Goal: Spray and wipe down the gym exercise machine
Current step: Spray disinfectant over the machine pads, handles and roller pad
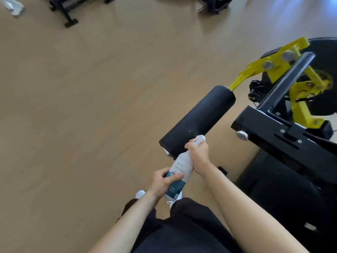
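Observation:
A white spray bottle [179,166] with a teal label is held in both hands in front of me. My right hand [198,154] grips its neck and white spray head, which touches the near end of a black foam roller pad [198,119]. My left hand [163,182] wraps around the bottle's labelled body. The roller pad sticks out from a yellow arm [255,69] of the black-framed exercise machine [284,134] on the right. No cloth is visible.
Tan wood-look floor [91,106] spreads to the left and ahead. Black equipment bases [67,11] stand at the top left and top middle. A black weight plate [324,77] hangs behind the yellow arm. My dark trousers and white shoes are below.

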`<state>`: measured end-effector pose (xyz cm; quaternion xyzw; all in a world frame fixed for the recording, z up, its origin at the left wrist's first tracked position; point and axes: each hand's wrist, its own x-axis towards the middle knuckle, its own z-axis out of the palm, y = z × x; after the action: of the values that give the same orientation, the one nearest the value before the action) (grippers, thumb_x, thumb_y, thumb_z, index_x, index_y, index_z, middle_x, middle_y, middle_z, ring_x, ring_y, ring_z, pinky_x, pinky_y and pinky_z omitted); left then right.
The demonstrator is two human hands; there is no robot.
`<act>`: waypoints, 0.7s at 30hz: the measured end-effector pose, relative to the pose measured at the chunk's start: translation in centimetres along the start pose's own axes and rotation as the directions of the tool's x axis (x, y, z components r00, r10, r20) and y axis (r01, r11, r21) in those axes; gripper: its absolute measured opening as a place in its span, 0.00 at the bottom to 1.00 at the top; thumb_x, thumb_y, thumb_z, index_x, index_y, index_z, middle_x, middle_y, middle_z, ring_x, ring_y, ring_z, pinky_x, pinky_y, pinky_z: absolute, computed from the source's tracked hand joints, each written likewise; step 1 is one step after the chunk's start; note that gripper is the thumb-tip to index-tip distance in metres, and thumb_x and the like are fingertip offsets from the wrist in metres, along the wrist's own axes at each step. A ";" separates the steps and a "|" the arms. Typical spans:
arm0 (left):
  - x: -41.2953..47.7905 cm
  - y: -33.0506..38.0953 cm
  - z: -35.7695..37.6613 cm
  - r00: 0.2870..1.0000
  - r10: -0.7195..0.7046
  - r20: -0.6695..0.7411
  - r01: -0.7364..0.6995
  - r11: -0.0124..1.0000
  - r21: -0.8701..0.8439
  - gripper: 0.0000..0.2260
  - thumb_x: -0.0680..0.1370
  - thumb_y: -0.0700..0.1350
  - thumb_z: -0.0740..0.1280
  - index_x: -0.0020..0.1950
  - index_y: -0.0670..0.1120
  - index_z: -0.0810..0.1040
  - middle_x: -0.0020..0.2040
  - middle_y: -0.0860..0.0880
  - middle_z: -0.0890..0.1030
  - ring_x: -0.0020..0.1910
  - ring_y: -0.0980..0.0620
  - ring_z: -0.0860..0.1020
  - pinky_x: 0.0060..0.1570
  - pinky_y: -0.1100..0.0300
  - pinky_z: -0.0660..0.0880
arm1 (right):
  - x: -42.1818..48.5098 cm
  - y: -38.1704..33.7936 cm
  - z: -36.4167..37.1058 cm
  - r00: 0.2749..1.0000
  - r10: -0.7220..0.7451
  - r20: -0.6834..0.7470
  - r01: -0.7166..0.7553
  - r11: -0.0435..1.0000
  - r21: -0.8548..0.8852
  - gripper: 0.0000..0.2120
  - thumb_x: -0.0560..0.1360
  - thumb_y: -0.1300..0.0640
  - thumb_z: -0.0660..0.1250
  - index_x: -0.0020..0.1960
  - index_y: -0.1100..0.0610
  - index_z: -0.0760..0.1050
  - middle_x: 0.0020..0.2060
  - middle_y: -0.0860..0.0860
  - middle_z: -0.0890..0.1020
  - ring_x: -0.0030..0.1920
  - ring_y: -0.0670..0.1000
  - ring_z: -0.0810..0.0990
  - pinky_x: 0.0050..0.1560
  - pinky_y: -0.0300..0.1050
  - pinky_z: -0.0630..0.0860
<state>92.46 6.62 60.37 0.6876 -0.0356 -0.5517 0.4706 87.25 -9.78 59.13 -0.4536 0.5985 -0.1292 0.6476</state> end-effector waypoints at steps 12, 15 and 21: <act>10.6 8.3 -4.8 0.944 -0.078 0.322 -0.008 0.966 0.260 0.14 0.73 0.50 0.79 0.54 0.45 0.85 0.48 0.46 0.87 0.48 0.47 0.87 0.45 0.57 0.83 | 6.1 -4.6 3.6 0.954 0.082 -0.289 -0.052 0.992 0.112 0.06 0.74 0.61 0.70 0.49 0.53 0.75 0.45 0.54 0.81 0.46 0.55 0.81 0.52 0.58 0.82; 13.6 11.6 -7.3 0.911 -0.083 0.404 -0.044 0.954 0.297 0.15 0.71 0.50 0.80 0.54 0.47 0.85 0.49 0.47 0.88 0.48 0.47 0.87 0.47 0.55 0.84 | 7.5 -6.8 6.1 0.922 0.097 -0.374 -0.043 0.988 0.151 0.06 0.71 0.63 0.70 0.44 0.55 0.75 0.42 0.54 0.80 0.43 0.55 0.79 0.52 0.59 0.81; 18.9 18.6 -11.2 0.836 -0.122 0.535 -0.097 0.927 0.361 0.11 0.73 0.49 0.79 0.53 0.47 0.86 0.49 0.47 0.87 0.48 0.48 0.87 0.46 0.55 0.83 | 8.8 -11.2 10.5 0.833 0.095 -0.545 0.038 0.973 0.228 0.08 0.75 0.58 0.72 0.52 0.52 0.76 0.50 0.56 0.83 0.49 0.57 0.83 0.55 0.58 0.81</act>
<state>117.40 -7.61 58.86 0.5776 -0.2687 -0.7113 0.2971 103.00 -17.75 60.28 -0.3100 0.7476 -0.3129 0.4971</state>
